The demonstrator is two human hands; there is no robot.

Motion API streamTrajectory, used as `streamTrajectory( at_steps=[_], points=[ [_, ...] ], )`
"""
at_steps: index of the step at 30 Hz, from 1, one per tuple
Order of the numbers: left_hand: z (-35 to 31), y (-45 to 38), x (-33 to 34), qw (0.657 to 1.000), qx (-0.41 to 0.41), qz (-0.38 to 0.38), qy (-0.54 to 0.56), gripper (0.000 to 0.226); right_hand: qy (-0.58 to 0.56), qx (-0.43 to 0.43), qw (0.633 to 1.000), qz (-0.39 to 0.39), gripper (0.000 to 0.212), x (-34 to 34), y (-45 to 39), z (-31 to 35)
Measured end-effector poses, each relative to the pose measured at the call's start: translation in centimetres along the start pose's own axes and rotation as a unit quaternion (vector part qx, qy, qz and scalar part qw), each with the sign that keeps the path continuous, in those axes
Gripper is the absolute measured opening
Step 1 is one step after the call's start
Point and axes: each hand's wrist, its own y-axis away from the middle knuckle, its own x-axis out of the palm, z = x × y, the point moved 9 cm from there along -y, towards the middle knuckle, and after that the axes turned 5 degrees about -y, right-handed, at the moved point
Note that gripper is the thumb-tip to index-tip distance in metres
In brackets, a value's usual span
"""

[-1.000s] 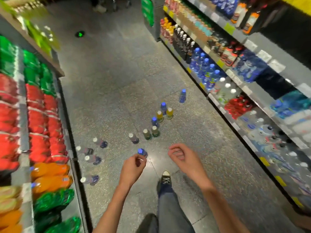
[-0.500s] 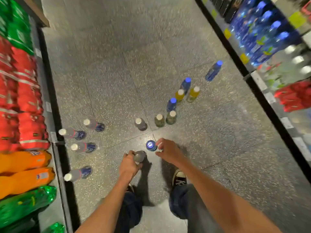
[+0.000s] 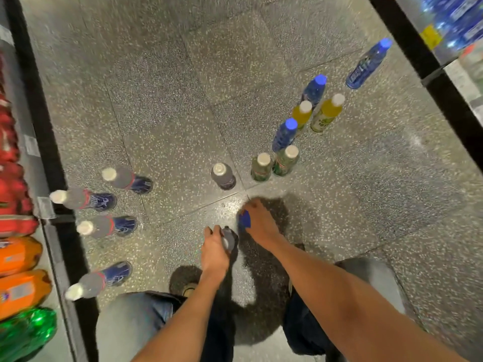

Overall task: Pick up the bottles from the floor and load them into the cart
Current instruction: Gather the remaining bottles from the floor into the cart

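Several bottles stand on the speckled grey floor (image 3: 183, 100). My left hand (image 3: 215, 250) is closed around a grey bottle (image 3: 228, 240) low in the middle. Beside it my right hand (image 3: 261, 222) grips a blue-capped bottle (image 3: 245, 220), mostly hidden under the fingers. A grey bottle with a white cap (image 3: 222, 176) stands just beyond both hands. Two green bottles (image 3: 274, 164), yellow bottles (image 3: 317, 113) and blue bottles (image 3: 285, 134) form a line running up to the right. Several grey bottles with blue labels (image 3: 104, 226) stand at the left. No cart is in view.
A shelf with red, orange and green soda bottles (image 3: 18, 270) runs along the left edge behind a black base strip (image 3: 52, 142). Another shelf with blue bottles (image 3: 460, 24) borders the upper right. My legs in jeans (image 3: 136, 325) and a shoe (image 3: 189, 290) are at the bottom.
I have bent lower and the view has dropped toward the floor. My right hand went from touching the blue cap to closing over that bottle; my left hand keeps its grey bottle.
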Motion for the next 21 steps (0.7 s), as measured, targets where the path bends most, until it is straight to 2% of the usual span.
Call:
streamTrajectory(
  at_steps=[5, 8, 12, 17, 20, 21],
  points=[
    [-2.2, 4.1, -5.5, 0.998, 0.004, 0.006, 0.067, 0.058, -0.131, 0.048, 0.989, -0.045, 0.045, -7.4, 5.5, 1.9],
    [-5.0, 9.0, -11.7, 0.992, 0.016, -0.013, 0.127, 0.050, -0.152, 0.048, 0.984, -0.077, 0.047, -14.0, 10.6, 4.6],
    [-10.3, 17.1, -21.8, 0.981, 0.074, -0.038, 0.177, 0.054, -0.173, 0.029, 0.976, -0.130, 0.048, -24.7, 19.4, 9.2],
    [-18.5, 27.6, -34.5, 0.968, 0.132, -0.079, 0.199, 0.045, -0.200, 0.006, 0.953, -0.229, 0.046, -39.2, 31.1, 14.7],
    [-23.9, 33.2, -40.6, 0.953, 0.194, -0.096, 0.211, 0.041, -0.186, -0.042, 0.933, -0.306, 0.023, -47.1, 38.0, 18.3],
    [-25.6, 35.0, -42.5, 0.944, 0.222, -0.103, 0.222, 0.038, -0.176, -0.050, 0.923, -0.338, 0.024, -49.3, 40.2, 19.0]
  ],
)
